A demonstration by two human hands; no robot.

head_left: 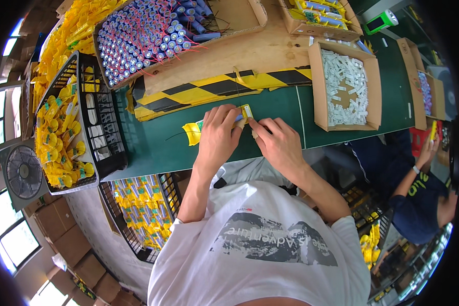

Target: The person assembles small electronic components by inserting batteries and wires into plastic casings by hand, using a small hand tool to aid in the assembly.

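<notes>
On the green tabletop (160, 144), my left hand (218, 133) is closed over a yellow plastic battery holder (192, 133). The holder's wide yellow end sticks out left of the hand, with a thin dark wire trailing from it. Between my hands a bit of a blue cylindrical cell (238, 118) shows, beside a small white piece (247, 110) at the holder's right end. My right hand (280, 142) pinches that right end with bent fingers. Both hands cover most of the holder.
A yellow-and-black striped strip (214, 87) edges the wooden board behind my hands. Beyond stands a carton (262, 15) of blue cells with red wires. A box (317, 102) of white pieces stands right, a black crate (118, 148) of yellow holders left. A co-worker (415, 204) is at right.
</notes>
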